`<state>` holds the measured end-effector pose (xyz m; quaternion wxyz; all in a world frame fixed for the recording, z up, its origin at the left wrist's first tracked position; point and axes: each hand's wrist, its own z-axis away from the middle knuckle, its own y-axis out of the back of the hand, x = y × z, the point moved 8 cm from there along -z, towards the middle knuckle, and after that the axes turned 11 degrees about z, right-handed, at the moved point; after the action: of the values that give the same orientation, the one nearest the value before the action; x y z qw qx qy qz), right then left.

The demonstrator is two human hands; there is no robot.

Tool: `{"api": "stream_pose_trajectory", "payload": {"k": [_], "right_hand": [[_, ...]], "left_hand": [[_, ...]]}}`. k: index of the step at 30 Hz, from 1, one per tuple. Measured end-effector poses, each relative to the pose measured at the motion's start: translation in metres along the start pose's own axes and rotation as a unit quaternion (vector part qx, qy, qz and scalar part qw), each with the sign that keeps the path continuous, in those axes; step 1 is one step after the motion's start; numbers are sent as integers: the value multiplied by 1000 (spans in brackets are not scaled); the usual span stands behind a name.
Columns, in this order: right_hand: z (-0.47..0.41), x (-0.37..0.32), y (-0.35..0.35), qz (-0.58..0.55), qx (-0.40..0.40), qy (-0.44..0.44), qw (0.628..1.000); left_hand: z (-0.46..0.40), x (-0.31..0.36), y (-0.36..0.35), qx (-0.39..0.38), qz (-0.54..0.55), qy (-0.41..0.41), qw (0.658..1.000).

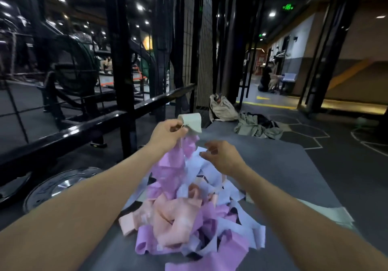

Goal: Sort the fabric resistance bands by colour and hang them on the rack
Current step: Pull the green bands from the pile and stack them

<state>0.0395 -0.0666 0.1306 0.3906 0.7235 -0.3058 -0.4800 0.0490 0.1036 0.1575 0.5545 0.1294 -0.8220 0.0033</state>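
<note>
Overhead, left hand point(165, 133) pinching pale green band point(192, 122), right hand point(220, 157) open above band pile point(189, 207)

Left hand point(165, 133) pinched, right hand point(220, 157) loose

The bottom edge cuts off a purple band point(201, 263); the pile point(189, 207) hides lower bands.
</note>
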Motion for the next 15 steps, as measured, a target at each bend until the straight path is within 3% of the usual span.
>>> {"api": "stream_pose_trajectory", "payload": {"k": [5, 9, 15], "right_hand": [[25, -12, 39, -84, 84, -19, 993], [50, 5, 39, -174, 106, -65, 977], [82, 37, 12, -151, 94, -114, 977]], "left_hand": [[30, 29, -22, -42, 11, -10, 999], [56, 25, -38, -47, 67, 16, 996], [95, -12, -63, -60, 21, 32, 997]]}}
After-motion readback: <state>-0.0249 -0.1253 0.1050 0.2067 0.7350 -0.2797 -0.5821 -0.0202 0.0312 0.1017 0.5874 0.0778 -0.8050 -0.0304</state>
